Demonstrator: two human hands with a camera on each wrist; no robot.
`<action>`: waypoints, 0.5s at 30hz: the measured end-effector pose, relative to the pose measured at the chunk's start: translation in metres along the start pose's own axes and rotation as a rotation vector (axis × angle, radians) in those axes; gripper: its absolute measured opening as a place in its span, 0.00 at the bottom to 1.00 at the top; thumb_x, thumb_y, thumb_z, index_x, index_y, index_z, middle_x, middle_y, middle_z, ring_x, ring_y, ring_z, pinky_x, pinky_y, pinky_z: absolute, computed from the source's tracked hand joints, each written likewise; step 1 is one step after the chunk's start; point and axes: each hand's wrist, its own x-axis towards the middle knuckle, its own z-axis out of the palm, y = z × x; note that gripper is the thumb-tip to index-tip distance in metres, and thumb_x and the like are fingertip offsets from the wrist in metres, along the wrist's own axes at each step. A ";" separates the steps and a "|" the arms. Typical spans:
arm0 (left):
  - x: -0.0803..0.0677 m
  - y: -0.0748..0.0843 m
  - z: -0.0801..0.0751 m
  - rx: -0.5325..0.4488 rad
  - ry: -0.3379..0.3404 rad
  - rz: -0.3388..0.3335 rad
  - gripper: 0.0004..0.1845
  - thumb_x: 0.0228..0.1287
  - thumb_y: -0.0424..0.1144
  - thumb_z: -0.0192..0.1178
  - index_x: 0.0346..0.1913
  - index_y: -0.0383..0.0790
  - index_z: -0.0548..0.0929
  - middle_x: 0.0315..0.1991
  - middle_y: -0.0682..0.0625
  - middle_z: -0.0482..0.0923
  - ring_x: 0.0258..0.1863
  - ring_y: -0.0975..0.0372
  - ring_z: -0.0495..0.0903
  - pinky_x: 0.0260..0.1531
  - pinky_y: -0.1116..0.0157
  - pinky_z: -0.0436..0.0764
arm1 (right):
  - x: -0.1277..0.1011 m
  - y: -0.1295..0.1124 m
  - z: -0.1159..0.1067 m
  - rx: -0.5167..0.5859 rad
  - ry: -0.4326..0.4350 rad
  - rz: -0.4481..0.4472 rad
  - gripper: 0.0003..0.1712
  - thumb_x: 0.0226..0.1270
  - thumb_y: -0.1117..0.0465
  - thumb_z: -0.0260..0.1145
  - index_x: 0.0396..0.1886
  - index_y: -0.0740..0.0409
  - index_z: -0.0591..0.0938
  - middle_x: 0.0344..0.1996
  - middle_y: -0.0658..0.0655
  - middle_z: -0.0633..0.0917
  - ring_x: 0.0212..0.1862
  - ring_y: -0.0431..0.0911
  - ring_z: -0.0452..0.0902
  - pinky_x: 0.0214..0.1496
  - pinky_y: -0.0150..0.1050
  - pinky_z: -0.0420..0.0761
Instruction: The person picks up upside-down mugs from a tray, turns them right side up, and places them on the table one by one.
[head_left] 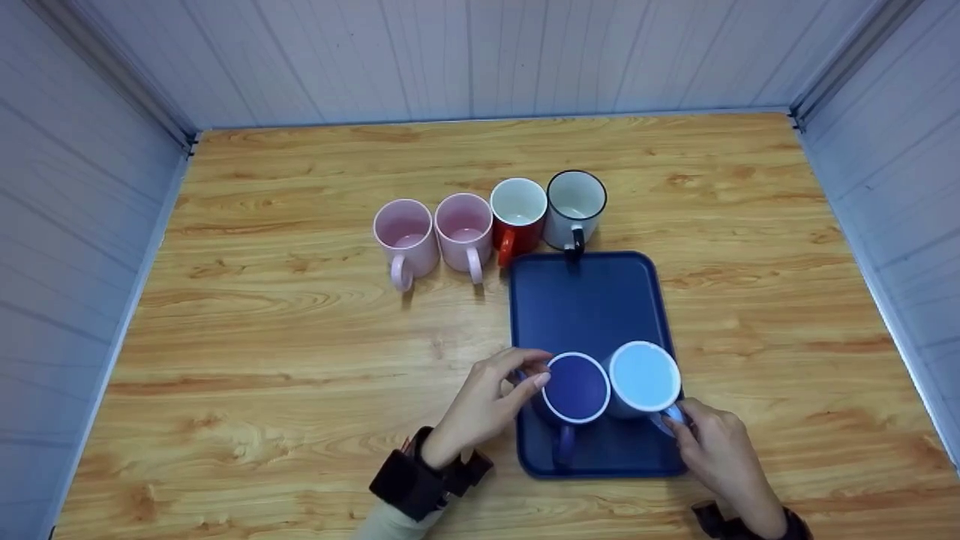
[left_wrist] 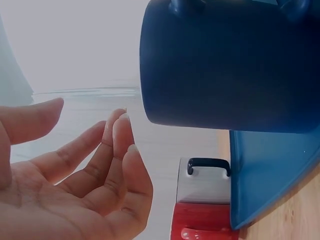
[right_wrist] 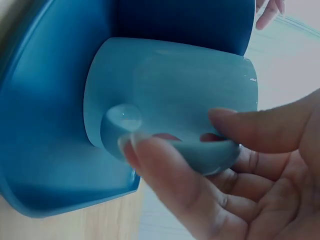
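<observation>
A dark blue mug (head_left: 576, 388) with a white rim stands on the near half of a blue tray (head_left: 589, 296), its handle pointing toward the near edge. Beside its left rim is my left hand (head_left: 489, 397); in the left wrist view the loosely bent fingers (left_wrist: 134, 172) are apart from the mug and hold nothing. To the right, a light blue mug (head_left: 645, 377) stands against the dark blue one on the tray. My right hand (head_left: 716, 446) holds its handle (right_wrist: 200, 155) between thumb and fingers.
Behind the tray, four mugs form a row: two pink mugs (head_left: 409, 255) (head_left: 465, 255), a red mug (head_left: 517, 232) and a white mug (head_left: 574, 225) with black rim and handle. White panels (head_left: 465, 60) wall in the wooden table (head_left: 285, 352).
</observation>
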 end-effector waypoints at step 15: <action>-0.002 -0.004 -0.003 0.015 0.018 -0.029 0.14 0.65 0.37 0.55 0.49 0.32 0.78 0.38 0.48 0.79 0.37 0.62 0.76 0.35 0.64 0.77 | 0.002 0.003 -0.009 0.088 0.041 0.083 0.05 0.50 0.78 0.63 0.26 0.67 0.79 0.17 0.52 0.78 0.17 0.35 0.70 0.16 0.30 0.70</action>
